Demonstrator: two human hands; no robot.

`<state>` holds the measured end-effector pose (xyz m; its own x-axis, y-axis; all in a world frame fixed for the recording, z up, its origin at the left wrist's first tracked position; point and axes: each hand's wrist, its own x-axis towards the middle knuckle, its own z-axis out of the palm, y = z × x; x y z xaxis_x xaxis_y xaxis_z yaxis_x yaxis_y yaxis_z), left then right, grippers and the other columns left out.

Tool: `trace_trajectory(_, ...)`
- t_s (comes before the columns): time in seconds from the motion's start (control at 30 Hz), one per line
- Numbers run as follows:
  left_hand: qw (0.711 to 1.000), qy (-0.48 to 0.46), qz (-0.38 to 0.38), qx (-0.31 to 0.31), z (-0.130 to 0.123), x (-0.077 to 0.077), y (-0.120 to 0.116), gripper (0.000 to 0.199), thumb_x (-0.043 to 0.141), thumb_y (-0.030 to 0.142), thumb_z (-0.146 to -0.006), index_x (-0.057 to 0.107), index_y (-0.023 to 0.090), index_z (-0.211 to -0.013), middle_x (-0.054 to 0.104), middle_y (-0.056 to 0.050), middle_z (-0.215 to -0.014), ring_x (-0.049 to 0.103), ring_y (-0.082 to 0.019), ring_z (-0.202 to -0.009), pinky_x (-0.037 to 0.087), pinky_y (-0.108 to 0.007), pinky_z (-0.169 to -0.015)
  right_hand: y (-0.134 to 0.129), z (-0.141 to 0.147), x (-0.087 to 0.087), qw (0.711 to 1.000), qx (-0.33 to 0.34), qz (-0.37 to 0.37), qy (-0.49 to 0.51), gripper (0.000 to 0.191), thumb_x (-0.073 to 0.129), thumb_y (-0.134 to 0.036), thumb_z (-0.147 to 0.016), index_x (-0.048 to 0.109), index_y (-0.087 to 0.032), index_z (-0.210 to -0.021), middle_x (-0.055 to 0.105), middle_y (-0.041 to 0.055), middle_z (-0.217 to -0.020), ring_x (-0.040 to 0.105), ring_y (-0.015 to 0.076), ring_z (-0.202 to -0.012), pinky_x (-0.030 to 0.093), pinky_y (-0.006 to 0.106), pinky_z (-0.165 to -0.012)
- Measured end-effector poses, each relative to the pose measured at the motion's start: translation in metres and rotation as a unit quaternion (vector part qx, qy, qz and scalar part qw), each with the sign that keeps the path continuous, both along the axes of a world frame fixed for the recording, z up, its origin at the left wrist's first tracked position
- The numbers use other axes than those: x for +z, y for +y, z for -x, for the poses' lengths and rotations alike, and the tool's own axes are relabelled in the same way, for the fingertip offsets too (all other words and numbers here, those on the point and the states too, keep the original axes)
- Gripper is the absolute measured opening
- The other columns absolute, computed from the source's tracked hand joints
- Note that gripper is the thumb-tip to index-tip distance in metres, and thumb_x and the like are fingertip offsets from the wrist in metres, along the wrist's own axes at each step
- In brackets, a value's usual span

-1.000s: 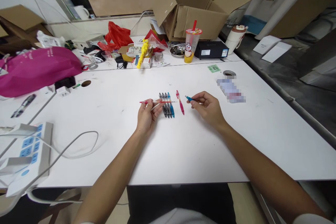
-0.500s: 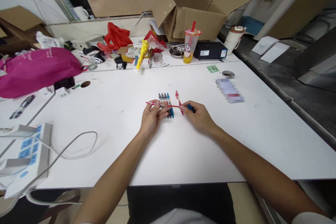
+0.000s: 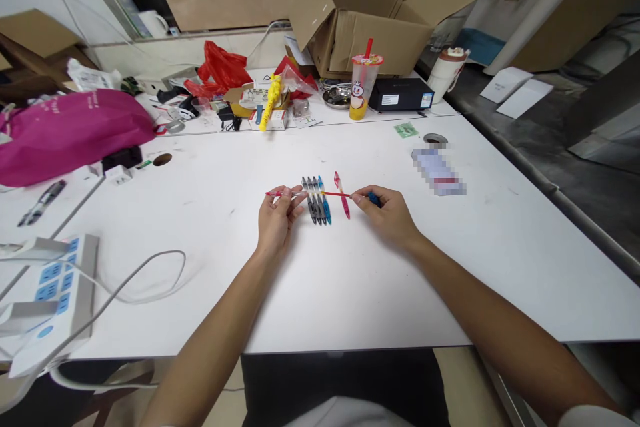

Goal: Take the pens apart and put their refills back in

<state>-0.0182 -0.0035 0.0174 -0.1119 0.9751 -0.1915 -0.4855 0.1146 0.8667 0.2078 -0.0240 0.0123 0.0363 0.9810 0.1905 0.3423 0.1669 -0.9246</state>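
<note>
My left hand (image 3: 275,219) pinches a pink clear pen barrel (image 3: 271,194) lying crosswise above the table. Between finger and thumb of my right hand (image 3: 387,212) is the end of a thin red pen refill (image 3: 336,194). The refill lies in line with the barrel, its left end near the barrel's open end. Something blue (image 3: 374,199) is tucked in my right palm; its kind is unclear. Under the hands lie several grey-black pens (image 3: 315,208) side by side, a blue pen (image 3: 326,209) beside them, and a separate red pen (image 3: 343,200) to the right.
Along the back stand a cardboard box (image 3: 380,40), a drink cup with straw (image 3: 361,83), a black box (image 3: 400,96) and a yellow toy stick (image 3: 271,103). A power strip (image 3: 83,287) with a looping cable is at left. A tape roll (image 3: 435,140) lies at right.
My hands have moved apart, the left one leftward with the barrel and the right one rightward with the refill. More of the red refill shows between them.
</note>
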Motion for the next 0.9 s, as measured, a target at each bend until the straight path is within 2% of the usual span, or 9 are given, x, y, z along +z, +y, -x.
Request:
trace_trajectory(0.67, 1.000, 0.014, -0.014, 0.004, -0.0025, -0.0018, -0.0012, 0.031, 0.079, 0.036, -0.083, 0.058, 0.018, -0.096, 0.074, -0.011, -0.112, 0.075, -0.018, -0.098, 0.057, -0.018, -0.068, -0.0006, -0.0012, 0.0016, 1.000, 0.012, 0.004, -0.009, 0.031, 0.064, -0.048, -0.089, 0.072, -0.019, -0.080, 0.053, -0.0005, -0.065, 0.043, 0.0137, -0.062, 0.035, 0.029, -0.058)
trace_trajectory(0.9, 1.000, 0.015, -0.021, -0.005, -0.0025, -0.0011, -0.0014, 0.029, 0.078, 0.036, -0.084, 0.058, 0.018, -0.096, 0.074, -0.010, -0.109, 0.075, -0.016, -0.095, 0.057, -0.018, -0.068, 0.0000, -0.0023, 0.0000, 1.000, 0.009, -0.001, -0.018, 0.034, 0.065, -0.052, -0.087, 0.074, -0.019, -0.083, 0.057, 0.0006, -0.067, 0.045, 0.0145, -0.063, 0.037, 0.030, -0.058)
